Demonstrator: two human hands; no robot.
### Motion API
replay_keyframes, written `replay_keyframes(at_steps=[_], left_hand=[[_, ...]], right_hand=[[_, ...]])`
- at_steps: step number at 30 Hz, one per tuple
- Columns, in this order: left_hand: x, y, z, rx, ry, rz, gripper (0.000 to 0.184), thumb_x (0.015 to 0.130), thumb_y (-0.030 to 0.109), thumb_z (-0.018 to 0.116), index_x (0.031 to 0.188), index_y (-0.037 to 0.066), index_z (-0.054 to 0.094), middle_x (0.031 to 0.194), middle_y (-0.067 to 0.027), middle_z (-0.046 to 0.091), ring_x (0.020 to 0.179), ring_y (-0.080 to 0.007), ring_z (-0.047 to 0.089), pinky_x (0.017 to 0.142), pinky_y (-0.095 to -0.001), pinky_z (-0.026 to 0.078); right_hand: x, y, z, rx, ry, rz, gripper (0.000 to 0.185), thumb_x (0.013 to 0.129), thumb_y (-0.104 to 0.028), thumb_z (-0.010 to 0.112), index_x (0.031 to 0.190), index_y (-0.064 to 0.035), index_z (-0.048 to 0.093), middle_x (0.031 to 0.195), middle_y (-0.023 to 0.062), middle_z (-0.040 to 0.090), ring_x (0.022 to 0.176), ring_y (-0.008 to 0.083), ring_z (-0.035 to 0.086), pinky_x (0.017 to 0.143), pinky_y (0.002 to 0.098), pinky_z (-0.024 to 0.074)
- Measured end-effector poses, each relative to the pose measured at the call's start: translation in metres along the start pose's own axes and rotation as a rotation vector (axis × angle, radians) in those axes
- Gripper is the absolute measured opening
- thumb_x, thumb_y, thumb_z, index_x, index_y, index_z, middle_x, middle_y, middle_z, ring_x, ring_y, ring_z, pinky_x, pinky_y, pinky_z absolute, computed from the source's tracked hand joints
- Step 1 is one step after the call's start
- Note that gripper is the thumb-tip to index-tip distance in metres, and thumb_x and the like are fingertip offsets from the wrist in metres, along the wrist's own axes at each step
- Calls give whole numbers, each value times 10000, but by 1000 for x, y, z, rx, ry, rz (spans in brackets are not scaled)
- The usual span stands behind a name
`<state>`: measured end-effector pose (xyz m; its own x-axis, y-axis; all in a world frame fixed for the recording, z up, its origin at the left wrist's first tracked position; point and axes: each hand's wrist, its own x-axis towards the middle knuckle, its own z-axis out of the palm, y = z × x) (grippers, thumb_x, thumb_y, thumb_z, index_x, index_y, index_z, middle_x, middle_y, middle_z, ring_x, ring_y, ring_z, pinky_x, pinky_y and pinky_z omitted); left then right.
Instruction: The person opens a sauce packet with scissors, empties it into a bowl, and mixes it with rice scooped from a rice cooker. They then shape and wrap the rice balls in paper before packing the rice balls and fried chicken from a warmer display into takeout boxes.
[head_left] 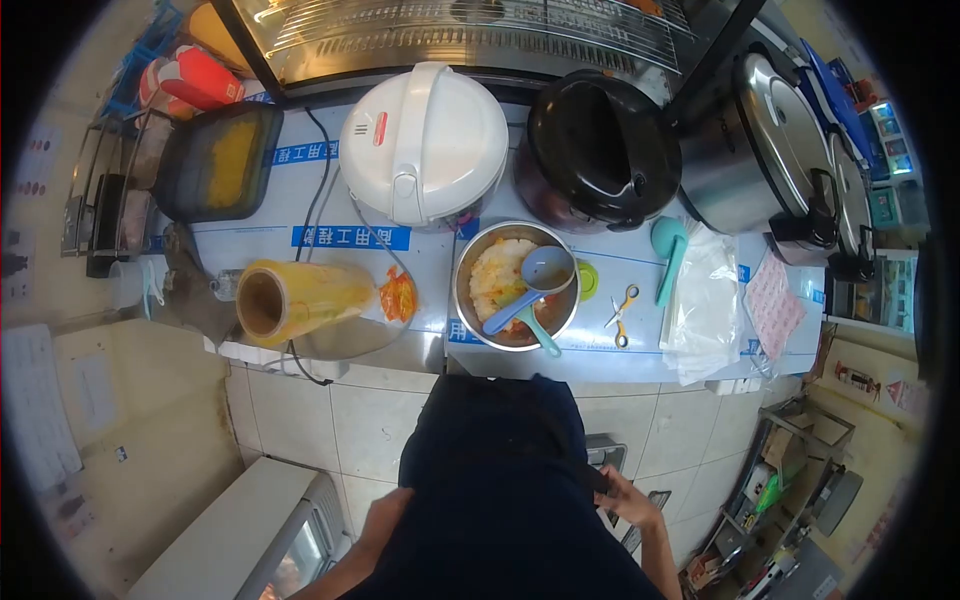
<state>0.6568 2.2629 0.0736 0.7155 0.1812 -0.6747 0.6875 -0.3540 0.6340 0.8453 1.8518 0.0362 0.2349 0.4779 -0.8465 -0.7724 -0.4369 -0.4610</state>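
Note:
My left hand (387,514) is at the left side of my dark apron (495,480), its fingers hidden against the cloth. On the other side, my right hand (628,499) has its fingers closed on a dark strap (590,474) at the apron's edge. In front of me on the counter stands a metal bowl (463,293) with rice (492,272) and orange bits. A blue ladle (512,312) and a teal-handled utensil (540,334) rest in it. Yellow-handled scissors (623,318) lie to the right of the bowl.
A white cooker (425,145), a dark cooker (600,150) and a steel pot (745,150) line the counter's back. A film roll (310,298) lies left, plastic bags (704,300) and a teal scoop (670,262) right. A white cabinet (225,530) stands low left, a shelf rack (745,490) low right.

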Motion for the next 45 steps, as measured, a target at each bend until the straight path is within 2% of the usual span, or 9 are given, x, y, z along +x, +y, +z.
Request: replay_keyframes(at_steps=[5,8,11,12,14,16,24,30,45], left_hand=[[69,100,-49,232,8,430,167,929,194,544,863,50,596,785,-138,587,732,-348,601,677,-443,494],[112,93,-49,226,-398,534,218,908,285,602,907,69,623,807,-125,602,781,-305,614,686,-396,491],[159,127,-66,254,-787,265,286,901,359,615,903,73,624,810,-112,634,740,-259,623,678,-358,493],[186,124,-56,119,-681,312,337,889,406,621,911,70,627,820,-108,656,728,-223,625,684,-339,491],[245,138,-30,220,-123,353,307,856,376,648,874,70,631,875,-96,661,804,-269,630,729,-369,502],[311,122,12,552,347,533,373,789,376,674,911,24,656,1023,-180,613,1054,-291,574,825,-422,483],[346,117,40,759,304,529,386,766,283,696,956,-42,607,954,-210,623,996,-353,583,830,-429,498],[316,140,-26,488,146,317,409,792,192,674,1044,-12,425,800,-231,633,787,-418,628,725,-477,506],[156,140,-85,307,427,93,351,799,111,644,1056,14,425,894,-222,639,806,-399,634,682,-479,490]], right_hand=[[-13,16,29,326,100,24,448,772,-72,738,1175,-75,543,1123,81,630,994,188,597,840,329,464],[42,36,-38,-818,-168,119,208,774,-167,703,961,-85,665,1005,152,672,935,271,635,800,374,490],[125,-12,-100,-903,546,-18,257,896,-274,576,877,-23,621,842,120,657,771,250,633,698,369,492],[141,-69,-88,-508,515,-442,240,961,-288,508,956,-61,584,806,75,641,741,159,632,641,301,493],[168,-150,-47,-218,336,-289,314,943,-338,560,1057,-48,527,811,68,636,776,154,634,646,285,516],[187,-191,4,-825,188,-110,421,886,-360,632,1096,-23,493,829,146,644,776,210,652,644,326,532],[245,-142,55,-1568,731,-704,457,841,-165,571,1277,-106,448,800,162,623,711,323,660,594,437,536],[186,-178,30,-1791,312,-360,302,891,-212,558,1190,-174,571,651,131,622,617,307,659,530,438,504],[260,-237,40,-1148,649,-601,357,945,-264,487,1242,-90,585,759,230,654,698,413,647,635,475,526]])
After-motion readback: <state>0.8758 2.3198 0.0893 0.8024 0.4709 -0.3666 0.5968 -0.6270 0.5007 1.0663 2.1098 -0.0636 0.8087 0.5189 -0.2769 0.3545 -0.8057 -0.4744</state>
